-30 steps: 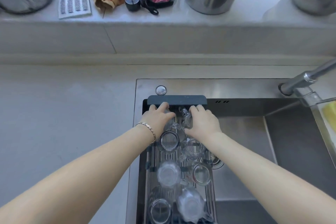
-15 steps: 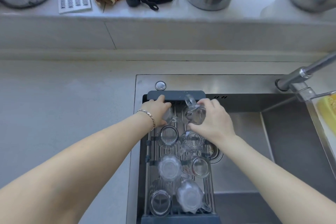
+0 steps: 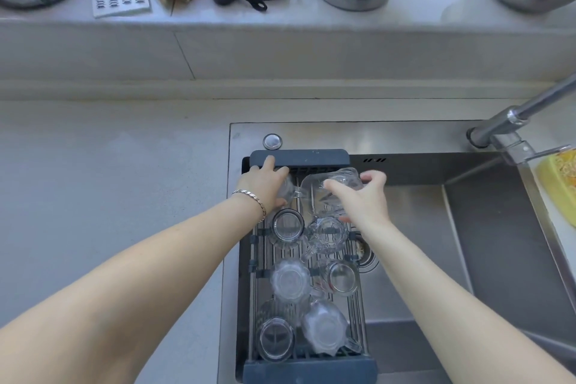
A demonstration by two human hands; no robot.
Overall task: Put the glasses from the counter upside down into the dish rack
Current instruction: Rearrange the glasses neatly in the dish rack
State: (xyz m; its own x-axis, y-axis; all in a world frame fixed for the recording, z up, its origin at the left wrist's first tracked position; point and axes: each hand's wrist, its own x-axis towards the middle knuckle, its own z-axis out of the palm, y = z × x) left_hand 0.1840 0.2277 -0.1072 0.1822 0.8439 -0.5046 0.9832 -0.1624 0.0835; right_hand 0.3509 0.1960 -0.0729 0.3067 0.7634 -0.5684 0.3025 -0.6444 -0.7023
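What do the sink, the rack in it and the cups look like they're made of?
The sink looks like brushed stainless steel: grey, with a dull streaky sheen. The rack seems to have dark matte plastic ends and thin shiny metal rods between them. The cups look like clear glass, since the rods show through them, though clear plastic can't be ruled out. The right hand holds one.

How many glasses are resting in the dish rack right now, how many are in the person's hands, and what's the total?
Glasses resting in the dish rack: 6
Glass held in the right hand: 1
Glass under the left hand: 1, mostly hidden
Total: 8
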